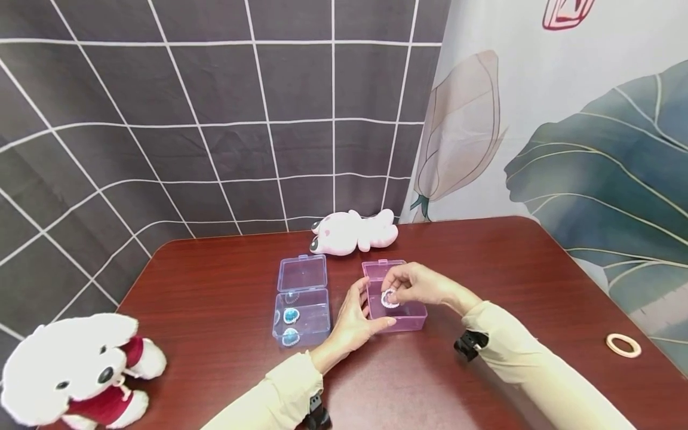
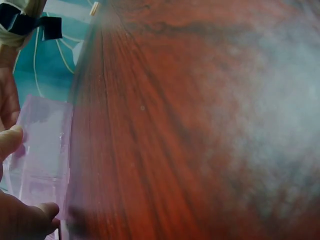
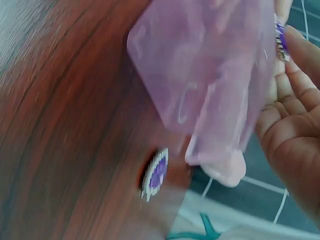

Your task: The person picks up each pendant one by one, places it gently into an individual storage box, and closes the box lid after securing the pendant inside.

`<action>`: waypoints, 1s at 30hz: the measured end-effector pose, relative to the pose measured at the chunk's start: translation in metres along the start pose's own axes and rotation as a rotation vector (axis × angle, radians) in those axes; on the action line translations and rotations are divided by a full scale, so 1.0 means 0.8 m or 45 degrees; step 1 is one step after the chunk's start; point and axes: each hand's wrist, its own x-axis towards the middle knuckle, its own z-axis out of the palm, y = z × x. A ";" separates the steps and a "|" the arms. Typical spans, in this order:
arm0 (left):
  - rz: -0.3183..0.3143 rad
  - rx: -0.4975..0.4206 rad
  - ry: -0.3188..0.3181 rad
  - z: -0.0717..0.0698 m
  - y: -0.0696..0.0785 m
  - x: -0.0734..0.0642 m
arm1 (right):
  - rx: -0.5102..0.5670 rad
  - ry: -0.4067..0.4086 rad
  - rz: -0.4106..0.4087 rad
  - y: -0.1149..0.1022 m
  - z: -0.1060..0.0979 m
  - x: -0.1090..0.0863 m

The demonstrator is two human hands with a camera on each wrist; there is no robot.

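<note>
My right hand [image 1: 424,283] pinches a round purple gem ornament [image 1: 388,298] with a sparkly pale rim, over the open pink plastic box [image 1: 408,324]. In the right wrist view this ornament [image 3: 281,40] shows edge-on between thumb and fingers. My left hand [image 1: 352,322] holds the box at its left side, thumb on the near wall and fingers at the side rim. Another purple gem ornament [image 3: 156,175] lies on the table beside the box in the right wrist view; the right hand hides that spot in the head view.
Left of the pink box stands an open blue plastic box [image 1: 314,339] with blue gem ornaments [image 1: 291,315] in it. A pink-and-white plush toy [image 1: 355,232] lies behind both boxes. A white plush dog [image 1: 80,370] sits at left; a wooden ring [image 1: 623,352] lies far right.
</note>
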 end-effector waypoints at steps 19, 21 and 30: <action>0.016 0.073 0.025 0.000 -0.001 0.000 | -0.148 -0.304 0.078 0.005 0.034 0.027; 0.018 0.075 0.025 0.000 -0.001 0.000 | -0.162 -0.290 0.080 0.006 0.035 0.027; 0.017 0.081 0.025 0.000 -0.001 0.000 | -0.310 -0.218 0.012 0.003 0.038 0.023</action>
